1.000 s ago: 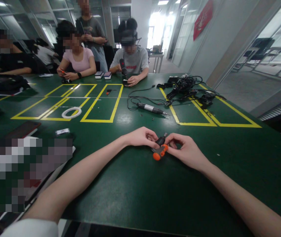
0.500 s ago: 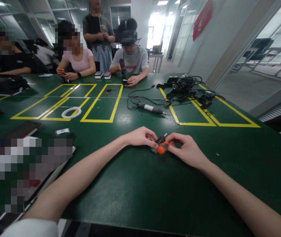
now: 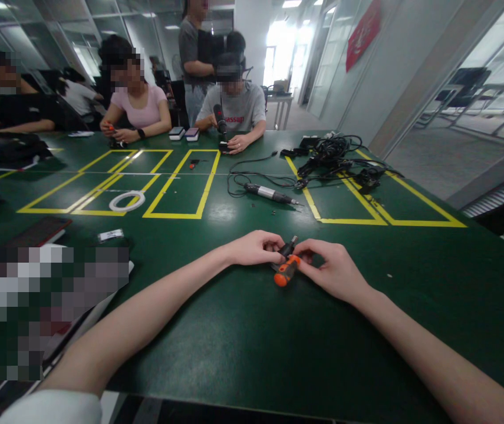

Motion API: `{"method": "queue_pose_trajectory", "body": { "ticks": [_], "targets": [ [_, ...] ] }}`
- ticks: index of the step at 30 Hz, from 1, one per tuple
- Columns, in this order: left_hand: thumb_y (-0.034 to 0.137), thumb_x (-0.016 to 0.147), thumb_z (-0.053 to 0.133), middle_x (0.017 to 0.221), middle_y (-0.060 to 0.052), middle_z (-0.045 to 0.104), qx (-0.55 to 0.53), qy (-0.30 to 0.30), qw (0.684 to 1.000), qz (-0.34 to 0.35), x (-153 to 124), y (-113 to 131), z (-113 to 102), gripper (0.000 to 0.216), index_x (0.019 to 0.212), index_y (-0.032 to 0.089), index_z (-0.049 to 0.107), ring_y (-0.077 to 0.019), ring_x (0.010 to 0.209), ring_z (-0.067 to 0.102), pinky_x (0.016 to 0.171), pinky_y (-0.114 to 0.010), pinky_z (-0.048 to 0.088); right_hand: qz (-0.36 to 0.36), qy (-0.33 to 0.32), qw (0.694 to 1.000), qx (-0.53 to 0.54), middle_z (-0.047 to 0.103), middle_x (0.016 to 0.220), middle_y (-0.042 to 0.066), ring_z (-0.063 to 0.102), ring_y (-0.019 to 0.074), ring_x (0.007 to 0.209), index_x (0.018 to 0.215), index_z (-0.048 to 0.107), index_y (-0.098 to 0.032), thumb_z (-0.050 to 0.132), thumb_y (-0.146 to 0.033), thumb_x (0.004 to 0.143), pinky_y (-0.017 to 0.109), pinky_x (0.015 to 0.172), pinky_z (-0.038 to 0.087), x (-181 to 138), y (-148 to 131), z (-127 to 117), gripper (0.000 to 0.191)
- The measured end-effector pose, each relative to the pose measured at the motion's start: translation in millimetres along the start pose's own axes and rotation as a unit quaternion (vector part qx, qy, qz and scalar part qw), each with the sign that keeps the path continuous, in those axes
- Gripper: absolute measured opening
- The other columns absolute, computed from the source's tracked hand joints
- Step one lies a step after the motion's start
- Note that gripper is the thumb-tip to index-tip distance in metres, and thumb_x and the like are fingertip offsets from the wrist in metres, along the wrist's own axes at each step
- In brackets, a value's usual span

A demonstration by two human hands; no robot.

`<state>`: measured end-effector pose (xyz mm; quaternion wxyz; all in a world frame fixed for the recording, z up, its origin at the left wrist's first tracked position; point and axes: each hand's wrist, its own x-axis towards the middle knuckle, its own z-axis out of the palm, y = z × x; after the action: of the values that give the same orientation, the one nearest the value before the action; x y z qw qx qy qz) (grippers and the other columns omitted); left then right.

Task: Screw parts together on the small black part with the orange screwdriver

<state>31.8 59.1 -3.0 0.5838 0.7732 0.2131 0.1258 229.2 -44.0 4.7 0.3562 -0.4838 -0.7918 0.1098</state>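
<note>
Both hands pinch one stubby orange-handled screwdriver at frame centre — left hand, right hand — bare green table all around, near edge along the bottom.

- Your left hand covers the dark end of the orange-handled tool, so you cannot tell what that end carries.
- Your right hand curls over the tool's other side, and its fingertips are hidden where they grip.
- A pixelated patch blots out whatever lies on the table at your left. It also covers part of a dark red flat thing.
- Both your arms run off the bottom edge; the right one leaves at the corner.
- The black cables are too tangled to count.
- The pale speck near your right hand is too small to name.
</note>
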Motion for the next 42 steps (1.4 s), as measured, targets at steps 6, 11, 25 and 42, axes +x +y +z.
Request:
{"method": "queue_pose_trajectory", "body": {
  "ticks": [6,11,25,42],
  "targets": [
    [0.043,0.078,0.072,0.065,0.007,0.047,0.126,0.038,0.991,0.037,-6.0,0.4,7.8,0.03,0.085,0.015,0.062,-0.0081,0.06,0.041,0.057,-0.021,0.028,-0.078,0.012,0.994,-0.078,0.071,0.075,0.005,0.065,0.0176,0.061,0.086,0.066,-0.019,0.062,-0.017,0.087,0.027,0.057,0.05,-2.8,2.9,2.5,0.005],
    [0.044,0.083,0.07,0.07,0.005,0.051,0.298,0.062,0.951,0.058,-5.1,-0.5,14.2,0.03,0.081,0.018,0.056,-0.0096,0.063,0.044,0.058,-0.022,0.028,-0.104,0.019,0.988,-0.11,0.069,0.072,0.004,0.064,0.0173,0.059,0.086,0.066,-0.019,0.063,-0.015,0.086,0.026,0.056,0.049,-4.6,8.3,3.5,0.005],
    [0.029,0.067,0.075,0.061,0.008,0.045,0.09,0.073,0.993,0.032,-6.6,0.6,10.5,0.023,0.073,0.016,0.057,-0.0077,0.058,0.04,0.056,-0.022,0.03,0.042,0.025,0.999,0.019,0.071,0.069,0.002,0.065,0.0181,0.059,0.079,0.069,-0.021,0.061,-0.017,0.077,0.027,0.056,0.051,-0.4,6.4,-2.9,0.009],
    [0.023,0.069,0.075,0.093,-0.001,0.062,0.097,0.108,0.987,0.07,-6.0,-8.0,-9.7,0.034,0.102,0.014,0.072,-0.012,0.078,0.055,0.07,-0.024,0.044,0.152,0.15,0.963,0.164,0.065,0.06,0.003,0.061,0.0167,0.053,0.073,0.072,-0.019,0.065,-0.059,0.09,0.027,0.05,0.051,5.5,3.0,1.7,0.044]
  ]
}}
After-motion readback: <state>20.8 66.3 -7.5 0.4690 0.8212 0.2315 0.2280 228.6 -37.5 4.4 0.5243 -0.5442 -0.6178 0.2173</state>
